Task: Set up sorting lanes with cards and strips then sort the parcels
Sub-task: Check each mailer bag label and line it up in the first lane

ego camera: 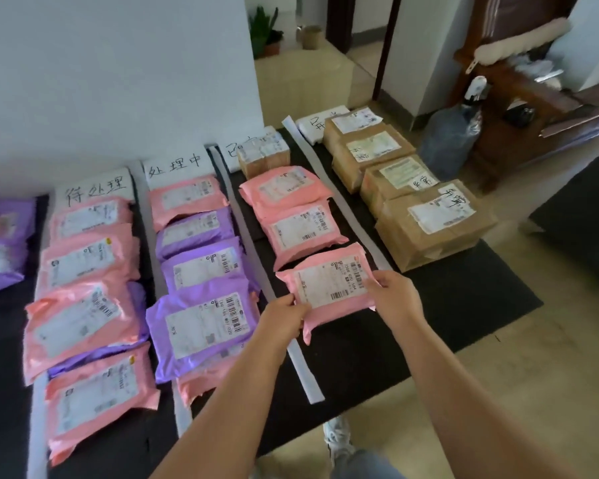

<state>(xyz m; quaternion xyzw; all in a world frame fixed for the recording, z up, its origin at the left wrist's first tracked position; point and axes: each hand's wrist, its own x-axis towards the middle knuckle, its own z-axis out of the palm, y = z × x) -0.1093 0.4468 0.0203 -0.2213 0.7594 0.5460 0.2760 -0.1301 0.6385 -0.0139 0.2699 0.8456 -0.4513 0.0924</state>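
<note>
So, head view: both hands have the pink parcel by its near side, over the black mat in the third lane. It sits just in front of another pink parcel, between one white strip and a second white strip. The left hand pinches the near-left corner with the thumb on top. The right hand pinches the right edge the same way. Can't tell if the parcel's touching the mat.

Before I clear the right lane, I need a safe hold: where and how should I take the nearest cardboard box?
Take the nearest cardboard box by its left and right side walls, two-handed, from its near end: that end faces bare mat; the next box crowds its far end. The left hand and right hand hold a pink parcel.
</note>
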